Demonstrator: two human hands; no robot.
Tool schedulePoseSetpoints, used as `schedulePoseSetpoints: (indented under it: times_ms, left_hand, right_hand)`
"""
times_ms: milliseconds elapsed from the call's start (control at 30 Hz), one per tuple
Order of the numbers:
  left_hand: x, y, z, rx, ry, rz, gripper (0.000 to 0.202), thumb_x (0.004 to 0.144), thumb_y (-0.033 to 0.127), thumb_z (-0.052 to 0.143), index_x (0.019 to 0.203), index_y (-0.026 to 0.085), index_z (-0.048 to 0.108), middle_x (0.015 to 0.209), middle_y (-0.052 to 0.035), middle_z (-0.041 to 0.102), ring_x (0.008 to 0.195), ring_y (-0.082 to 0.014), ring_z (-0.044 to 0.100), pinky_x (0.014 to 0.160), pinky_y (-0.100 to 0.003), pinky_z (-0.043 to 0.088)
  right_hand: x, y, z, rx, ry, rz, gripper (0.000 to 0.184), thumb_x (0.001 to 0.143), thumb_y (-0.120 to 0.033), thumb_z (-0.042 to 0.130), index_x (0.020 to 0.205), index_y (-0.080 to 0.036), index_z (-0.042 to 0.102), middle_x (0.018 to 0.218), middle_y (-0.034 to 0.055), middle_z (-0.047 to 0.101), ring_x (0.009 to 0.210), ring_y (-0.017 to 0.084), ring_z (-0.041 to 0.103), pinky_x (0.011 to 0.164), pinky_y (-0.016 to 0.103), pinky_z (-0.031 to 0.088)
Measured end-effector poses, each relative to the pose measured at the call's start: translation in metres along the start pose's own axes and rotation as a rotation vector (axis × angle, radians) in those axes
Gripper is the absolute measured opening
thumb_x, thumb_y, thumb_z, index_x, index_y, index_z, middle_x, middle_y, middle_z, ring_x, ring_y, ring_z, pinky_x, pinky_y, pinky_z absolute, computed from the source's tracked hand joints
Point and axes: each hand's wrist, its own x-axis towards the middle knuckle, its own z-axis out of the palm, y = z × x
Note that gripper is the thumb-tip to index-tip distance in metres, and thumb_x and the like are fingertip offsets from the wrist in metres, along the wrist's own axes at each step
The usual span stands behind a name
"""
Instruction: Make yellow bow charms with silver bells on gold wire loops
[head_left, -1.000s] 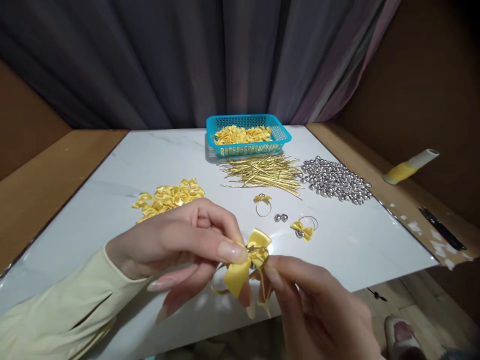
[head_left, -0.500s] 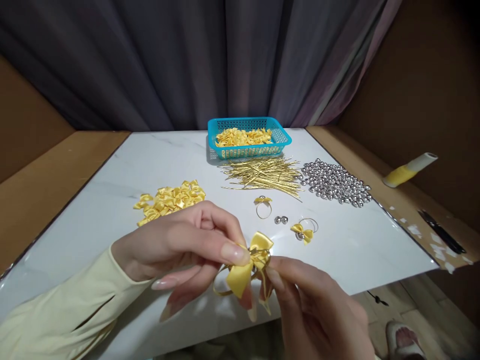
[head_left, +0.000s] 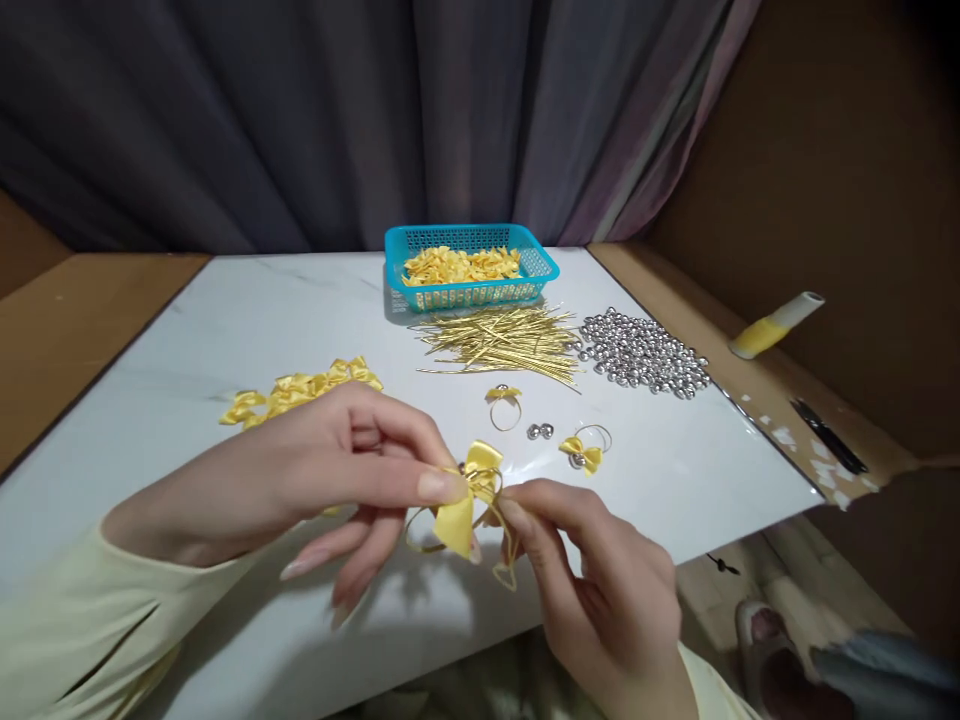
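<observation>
Left hand point(head_left: 330, 460) pinches a yellow bow point(head_left: 454, 525) between thumb and fingers, its lower fingers hanging loose. Right hand point(head_left: 600, 575) closes thumb and forefinger on a gold cord point(head_left: 424, 548) just beside the bow; the cord loops out on both sides of it. Bow and cord sit between the two hands, raised above the near part of a white table point(head_left: 322, 310). Just beyond lie two bow-and-loop pieces, one point(head_left: 503, 394) with its loop toward the hands, the other point(head_left: 582, 455) farther right with its loop pointing away; two silver beads point(head_left: 540, 431) touch each other between them. Loose bows point(head_left: 300, 388) heap up behind the left hand, partly hidden by it. Farther back: a spread of gold strands point(head_left: 502, 342), a pile of beads point(head_left: 643, 352) to its right, and a blue basket point(head_left: 546, 272) of yellow bits behind. Off the right edge, a yellow-and-white tube point(head_left: 777, 325) and a slim black tool point(head_left: 830, 437), type unclear, near white scraps point(head_left: 784, 437).
</observation>
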Motion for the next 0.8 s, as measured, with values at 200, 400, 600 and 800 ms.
schedulePoseSetpoints:
  times_ms: [200,400,600,800]
  left_hand:
    - [0.010,0.008,0.010,0.228,0.110,-0.101,0.011,0.078,0.025,0.066,0.070,0.020,0.073,0.044,0.0003,0.065,0.032,-0.0040,0.039,0.036,-0.009,0.031]
    - [0.017,0.006,0.012,0.275,0.132,-0.115,0.010,0.077,0.026,0.067,0.071,0.020,0.072,0.044,0.0013,0.065,0.033,-0.0046,0.041,0.037,-0.010,0.032]
    - [0.023,-0.001,0.005,0.284,0.166,-0.054,0.014,0.078,0.030,0.067,0.069,0.020,0.072,0.045,0.0002,0.066,0.035,-0.0070,0.047,0.036,-0.011,0.035]
    - [0.041,-0.015,-0.004,0.336,0.202,0.007,0.022,0.081,0.037,0.065,0.071,0.019,0.072,0.047,0.0003,0.067,0.035,-0.0058,0.045,0.036,-0.011,0.036]
  right_hand:
    - [0.001,0.013,-0.011,0.071,-0.146,0.154,0.013,0.090,-0.008,0.053,0.090,-0.017,0.062,0.071,-0.0027,0.064,0.061,0.007,0.060,0.061,0.016,0.050]
    - [-0.003,0.019,-0.017,0.109,-0.176,0.238,0.012,0.092,-0.012,0.052,0.088,-0.019,0.062,0.073,-0.0039,0.065,0.064,0.007,0.060,0.061,0.016,0.047]
    - [-0.005,0.032,-0.027,0.045,-0.159,0.331,0.013,0.094,-0.016,0.051,0.088,-0.021,0.061,0.079,-0.0024,0.066,0.074,0.010,0.062,0.068,0.021,0.047]
    - [0.009,0.066,-0.029,-0.187,-0.184,0.228,0.012,0.093,-0.015,0.050,0.086,-0.020,0.058,0.101,0.0062,0.067,0.100,0.019,0.060,0.082,0.031,0.048]
